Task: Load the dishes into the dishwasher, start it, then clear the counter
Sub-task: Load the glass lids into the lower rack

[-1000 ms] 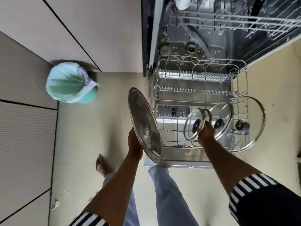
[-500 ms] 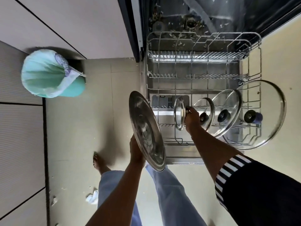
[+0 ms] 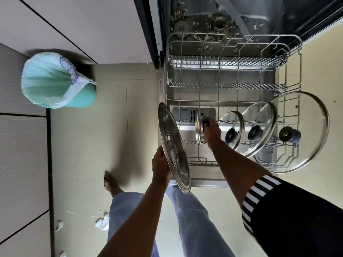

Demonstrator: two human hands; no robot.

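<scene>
The dishwasher's lower wire rack (image 3: 232,60) is pulled out over the open door. My right hand (image 3: 211,132) grips the knob of a small glass lid (image 3: 198,127), held on edge among the rack's front tines. To its right three glass lids stand in the rack: a small one (image 3: 233,130), a middle one (image 3: 259,127) and a large one (image 3: 304,130). My left hand (image 3: 160,166) holds a big steel lid (image 3: 173,145) upright by its rim, just left of the rack.
A teal bin with a plastic liner (image 3: 53,80) stands on the floor at the left by the cabinets. Paper scraps (image 3: 102,222) lie on the tiles near my bare foot (image 3: 111,184). The dishwasher tub (image 3: 219,21) shows food debris.
My right hand has carried the small glass lid leftward, away from the other lids, and turned it edge-on down into the rack. The steel lid in my left hand stays about level.
</scene>
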